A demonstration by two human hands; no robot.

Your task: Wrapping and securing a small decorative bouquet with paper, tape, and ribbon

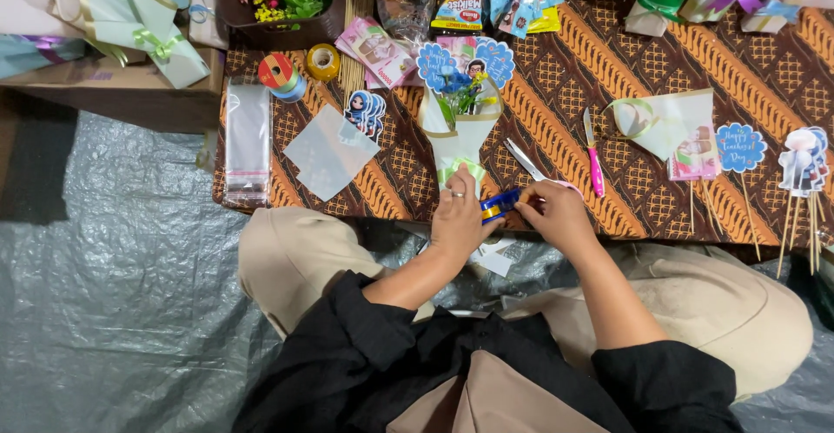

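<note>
my left hand [459,218] and right hand [560,216] sit just below centre of the frame, at the near edge of the patterned cloth [565,77]. between them i grasp a small blue and yellow packet [499,204], the left fingers pinching one end, the right fingers closed on the other.

just above the left hand lies the small wrapped bouquet [460,133], tip touching my knuckles. scissors [528,162] lie open-bladed just beside the right hand, and a pink-handled cutter [593,153] near them.

risks, in my judgement: the packet is held over the cloth's edge, so a slipped pinch would drop it to the grey tarpaulin [113,251] between my knees. a sideways reach with the right hand could meet the scissor blades. a forward nudge of the left hand could shove the bouquet askew.
</note>
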